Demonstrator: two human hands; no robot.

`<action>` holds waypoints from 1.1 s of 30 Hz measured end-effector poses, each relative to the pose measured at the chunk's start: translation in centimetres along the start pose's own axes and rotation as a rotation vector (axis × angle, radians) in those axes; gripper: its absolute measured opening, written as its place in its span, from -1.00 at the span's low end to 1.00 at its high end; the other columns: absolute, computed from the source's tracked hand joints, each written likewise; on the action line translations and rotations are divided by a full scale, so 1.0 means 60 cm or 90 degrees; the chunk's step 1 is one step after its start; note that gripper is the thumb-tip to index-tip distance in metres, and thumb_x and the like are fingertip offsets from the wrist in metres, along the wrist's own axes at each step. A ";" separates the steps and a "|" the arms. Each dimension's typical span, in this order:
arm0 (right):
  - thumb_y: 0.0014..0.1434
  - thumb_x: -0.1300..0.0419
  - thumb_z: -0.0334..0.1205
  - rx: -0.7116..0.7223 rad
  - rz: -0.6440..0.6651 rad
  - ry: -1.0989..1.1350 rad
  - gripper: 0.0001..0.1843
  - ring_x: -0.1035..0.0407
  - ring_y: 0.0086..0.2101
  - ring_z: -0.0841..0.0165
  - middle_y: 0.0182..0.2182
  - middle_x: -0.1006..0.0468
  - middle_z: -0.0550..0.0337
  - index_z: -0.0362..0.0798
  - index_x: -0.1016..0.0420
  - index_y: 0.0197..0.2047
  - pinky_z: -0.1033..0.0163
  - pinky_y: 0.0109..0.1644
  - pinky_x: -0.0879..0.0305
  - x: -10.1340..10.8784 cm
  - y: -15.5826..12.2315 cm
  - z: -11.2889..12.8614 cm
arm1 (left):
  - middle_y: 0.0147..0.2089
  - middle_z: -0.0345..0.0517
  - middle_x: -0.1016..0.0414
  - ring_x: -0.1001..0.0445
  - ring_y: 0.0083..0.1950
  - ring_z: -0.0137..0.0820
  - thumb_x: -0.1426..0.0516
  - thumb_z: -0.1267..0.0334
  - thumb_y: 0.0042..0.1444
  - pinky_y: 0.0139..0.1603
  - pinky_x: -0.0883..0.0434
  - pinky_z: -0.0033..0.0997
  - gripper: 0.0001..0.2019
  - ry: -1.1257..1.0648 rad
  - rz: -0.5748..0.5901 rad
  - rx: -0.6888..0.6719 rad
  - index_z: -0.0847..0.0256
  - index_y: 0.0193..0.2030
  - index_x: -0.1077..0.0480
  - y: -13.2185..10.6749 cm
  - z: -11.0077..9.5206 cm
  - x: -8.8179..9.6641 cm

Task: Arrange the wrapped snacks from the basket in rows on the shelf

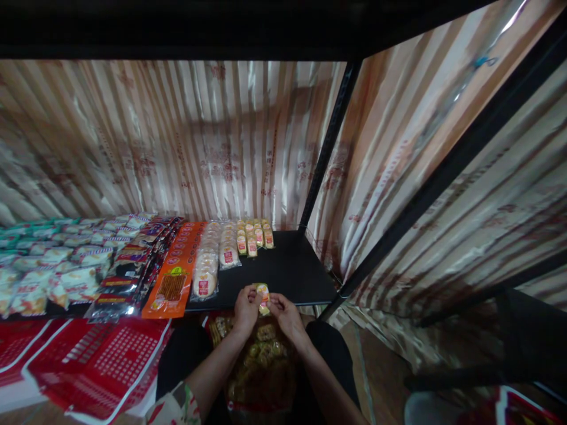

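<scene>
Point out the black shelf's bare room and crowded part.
The black shelf is bare between the small yellow packs, rear post, left hand and right hand; crowded from the round-biscuit packs leftward, past the orange packet.

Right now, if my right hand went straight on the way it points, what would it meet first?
Your right hand would most likely meet the small yellow packet, right at its fingers; beyond that, depth is hard to judge.

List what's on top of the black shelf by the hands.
Left to right: green packs, white packs, dark packs, orange packs, clear-wrapped round biscuits, small yellow packs. The shelf beneath them, and anything under the top packs, is covered.
</scene>
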State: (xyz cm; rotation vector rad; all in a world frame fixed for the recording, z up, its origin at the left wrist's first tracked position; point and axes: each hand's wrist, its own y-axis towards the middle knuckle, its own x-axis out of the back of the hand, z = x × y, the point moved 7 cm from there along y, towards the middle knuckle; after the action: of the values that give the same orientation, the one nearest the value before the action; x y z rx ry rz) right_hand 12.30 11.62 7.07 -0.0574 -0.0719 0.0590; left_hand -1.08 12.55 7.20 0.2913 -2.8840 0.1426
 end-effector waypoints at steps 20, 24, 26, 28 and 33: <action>-0.07 -0.12 -0.11 0.037 -0.155 -0.096 -0.71 -0.43 -0.36 0.32 -0.39 -0.56 0.16 -0.05 -0.45 -0.27 0.24 -0.25 -0.34 0.044 0.099 -0.002 | -0.32 -0.14 -0.50 -0.42 -0.32 -0.50 -0.02 0.43 -0.01 -0.25 -0.32 -0.53 -0.83 0.060 -0.001 -0.021 0.25 -0.29 -0.39 0.060 -0.033 -0.037; -0.07 -0.10 -0.16 0.033 -0.166 -0.118 -0.72 -0.43 -0.36 0.33 -0.38 -0.55 0.17 -0.04 -0.43 -0.25 0.25 -0.23 -0.34 0.047 0.115 -0.003 | -0.32 -0.15 -0.50 -0.43 -0.26 -0.47 0.00 0.41 0.01 -0.19 -0.32 -0.49 -0.81 0.090 -0.011 -0.016 0.21 -0.29 -0.41 0.074 -0.037 -0.042; -0.06 -0.09 -0.18 0.038 -0.172 -0.129 -0.73 -0.43 -0.36 0.33 -0.38 -0.55 0.17 -0.04 -0.43 -0.25 0.24 -0.22 -0.34 0.049 0.122 -0.002 | -0.34 -0.15 -0.50 -0.44 -0.25 -0.45 0.01 0.40 0.02 -0.15 -0.32 -0.46 -0.80 0.085 -0.015 -0.009 0.20 -0.28 -0.41 0.081 -0.036 -0.045; -0.06 -0.09 -0.20 0.048 -0.182 -0.139 -0.74 -0.44 -0.35 0.33 -0.38 -0.55 0.17 -0.03 -0.43 -0.25 0.23 -0.21 -0.34 0.051 0.129 -0.002 | -0.34 -0.16 -0.51 -0.44 -0.24 -0.45 0.02 0.40 0.03 -0.13 -0.32 -0.45 -0.79 0.077 -0.015 -0.003 0.19 -0.27 -0.42 0.088 -0.035 -0.049; -0.07 -0.07 -0.22 0.063 -0.209 -0.161 -0.72 -0.44 -0.31 0.33 -0.33 -0.54 0.16 -0.03 -0.41 -0.23 0.21 -0.17 -0.34 0.056 0.147 -0.007 | -0.31 -0.15 -0.51 -0.44 -0.22 -0.44 0.02 0.43 0.00 -0.09 -0.32 -0.44 -0.77 0.064 -0.012 0.001 0.19 -0.26 -0.42 0.105 -0.033 -0.061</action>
State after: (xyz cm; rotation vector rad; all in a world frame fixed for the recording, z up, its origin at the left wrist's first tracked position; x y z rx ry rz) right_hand 15.18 20.57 6.38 0.0612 -0.3305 -0.2595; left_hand 1.53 19.58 7.74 0.3020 -2.7816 0.1509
